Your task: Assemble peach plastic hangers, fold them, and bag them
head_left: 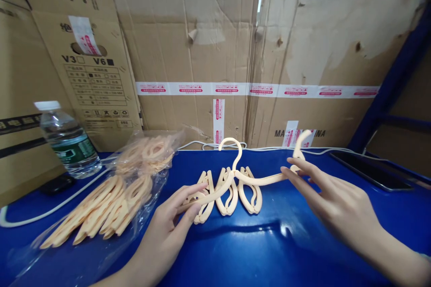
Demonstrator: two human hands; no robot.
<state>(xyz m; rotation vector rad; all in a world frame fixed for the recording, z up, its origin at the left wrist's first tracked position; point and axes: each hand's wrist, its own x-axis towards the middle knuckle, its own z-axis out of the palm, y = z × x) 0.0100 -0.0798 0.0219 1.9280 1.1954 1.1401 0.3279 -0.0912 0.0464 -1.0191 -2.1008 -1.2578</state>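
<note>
A peach plastic hanger (pixel 235 178) with a hook and three clips lies across the blue table (pixel 269 242). My left hand (pixel 175 219) pinches the hanger's left arm near the leftmost clip (pixel 205 208). My right hand (pixel 330 197) holds the right end of the hanger with thumb and fingertips, the other fingers stretched out. A second hook piece (pixel 301 141) curves up just behind my right fingers.
A clear plastic bag (pixel 111 197) with several more peach hanger parts lies at the left. A water bottle (pixel 67 141) stands at the far left, a dark phone (pixel 368 168) at the right. Cardboard boxes (pixel 215 54) wall the back. A white cable (pixel 40 213) runs along the table.
</note>
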